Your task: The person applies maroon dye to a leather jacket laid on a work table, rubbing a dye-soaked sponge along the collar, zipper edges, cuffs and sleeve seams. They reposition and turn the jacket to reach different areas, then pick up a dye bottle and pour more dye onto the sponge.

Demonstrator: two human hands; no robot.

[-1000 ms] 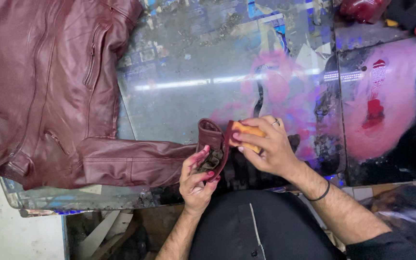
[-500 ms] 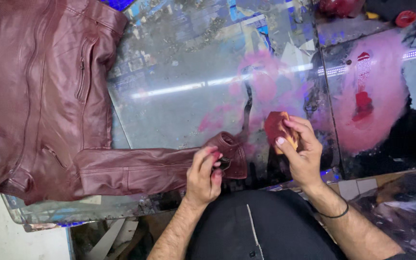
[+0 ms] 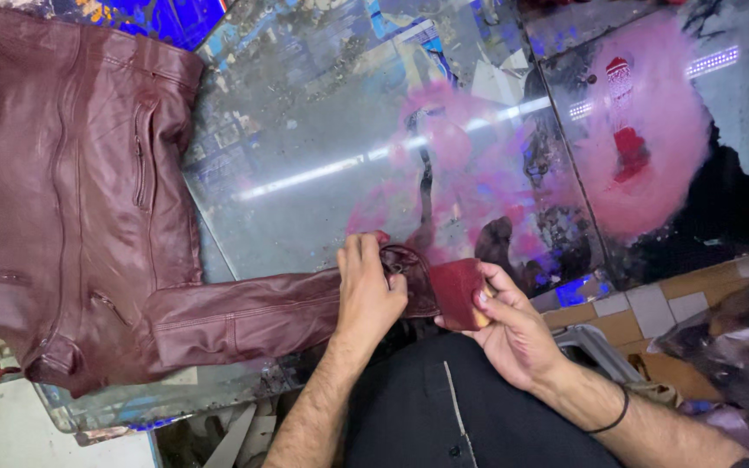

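a glass-topped worktop [image 3: 322, 156], smeared pink and red with dye, carries a maroon leather jacket [image 3: 62, 199] spread over its left end, one sleeve [image 3: 244, 316] running along the near edge toward me. my left hand [image 3: 366, 295] lies flat on the cuff [image 3: 409, 273], fingers closed down, pinning it to the glass. my right hand [image 3: 513, 325] pinches a dye-soaked sponge [image 3: 461, 295] against the cuff's end. the leather looks soft, limp and fairly heavy, likely slick where wet; best held at the folded cuff. the sponge is light and squashy.
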